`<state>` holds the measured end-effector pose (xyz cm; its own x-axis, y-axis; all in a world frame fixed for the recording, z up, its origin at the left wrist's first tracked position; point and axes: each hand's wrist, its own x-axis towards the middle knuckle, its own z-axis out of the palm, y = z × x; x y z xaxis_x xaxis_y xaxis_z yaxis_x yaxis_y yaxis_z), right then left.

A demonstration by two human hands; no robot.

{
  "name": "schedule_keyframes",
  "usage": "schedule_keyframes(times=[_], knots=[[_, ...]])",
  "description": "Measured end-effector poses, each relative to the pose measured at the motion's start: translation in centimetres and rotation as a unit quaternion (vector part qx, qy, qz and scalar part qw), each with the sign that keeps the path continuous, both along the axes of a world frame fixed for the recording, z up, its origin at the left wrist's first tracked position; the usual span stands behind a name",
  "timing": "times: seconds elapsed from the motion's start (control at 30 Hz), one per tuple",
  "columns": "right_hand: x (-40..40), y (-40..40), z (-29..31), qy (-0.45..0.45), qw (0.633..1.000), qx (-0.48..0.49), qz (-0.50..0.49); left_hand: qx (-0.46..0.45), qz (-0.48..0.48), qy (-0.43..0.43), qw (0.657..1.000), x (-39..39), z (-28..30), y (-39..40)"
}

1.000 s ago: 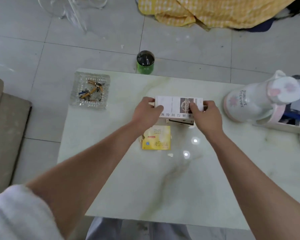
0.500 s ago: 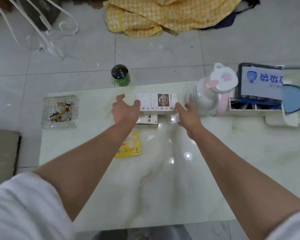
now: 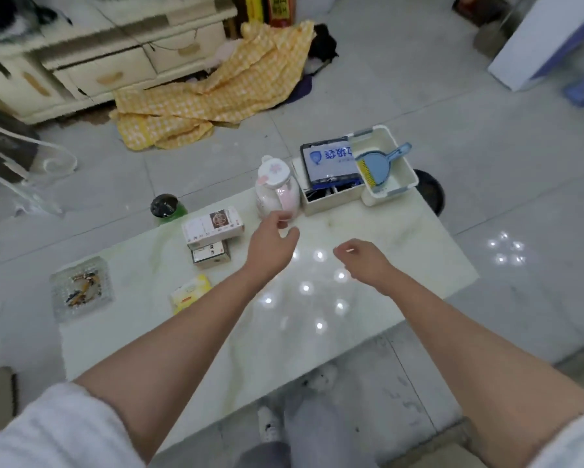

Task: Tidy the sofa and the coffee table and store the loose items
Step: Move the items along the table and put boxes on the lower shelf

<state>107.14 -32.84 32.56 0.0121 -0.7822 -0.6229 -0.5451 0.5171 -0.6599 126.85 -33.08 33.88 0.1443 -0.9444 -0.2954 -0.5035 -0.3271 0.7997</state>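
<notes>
Left hand point(image 3: 271, 245) empty above the coffee table point(image 3: 368, 298), fingers loosely spread, right hand point(image 3: 363, 261) alongside, fingers curled, apparently holding nothing, blurred

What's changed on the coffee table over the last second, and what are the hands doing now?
Both hands let go of the white box, which now lies stacked on the smaller box. The left hand and right hand have moved right, empty, the left nearing the pink-and-white bottle. The ashtray and yellow packet stayed put.

left hand point(image 3: 270, 246) | right hand point(image 3: 361, 261) | released white box point(image 3: 213, 226), both now empty
</notes>
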Motion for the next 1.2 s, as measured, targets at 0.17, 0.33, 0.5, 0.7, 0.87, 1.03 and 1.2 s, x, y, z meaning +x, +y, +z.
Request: schedule_keyframes(times=[0.17, 0.33, 0.5, 0.7, 0.87, 1.03, 1.2], knots=[[-10.8, 0.4, 7.7, 0.047, 0.997, -0.064, 0.005, -0.002, -0.112, 0.001, 0.994, -11.2, 7.6, -0.7], [-25.9, -0.7, 10.8, 0.108, 0.990, -0.087, -0.005, 0.012, -0.190, -0.017, 0.982, -25.8, 10.0, -2.8], [-40.2, -4.6, 11.4, 0.130, 0.985, -0.114, 0.018, -0.002, -0.217, -0.064, 0.974, -41.3, 10.6, -7.7], [-51.4, -10.6, 12.8, 0.136, 0.984, -0.106, 0.037, 0.044, -0.243, -0.108, 0.963, -51.4, 11.3, -13.4], [-56.0, -19.8, 13.2, 0.136, 0.980, -0.103, 0.100, 0.052, -0.229, -0.153, 0.960, -55.5, 11.6, -22.6], [-60.1, -29.8, 13.2, 0.150, 0.972, -0.098, 0.155, 0.083, -0.163, -0.129, 0.975, -58.3, 9.7, -33.0], [-65.2, -42.1, 16.1, 0.143, 0.969, -0.088, 0.181, 0.117, -0.158, -0.138, 0.971, -64.2, 11.1, -44.9]])
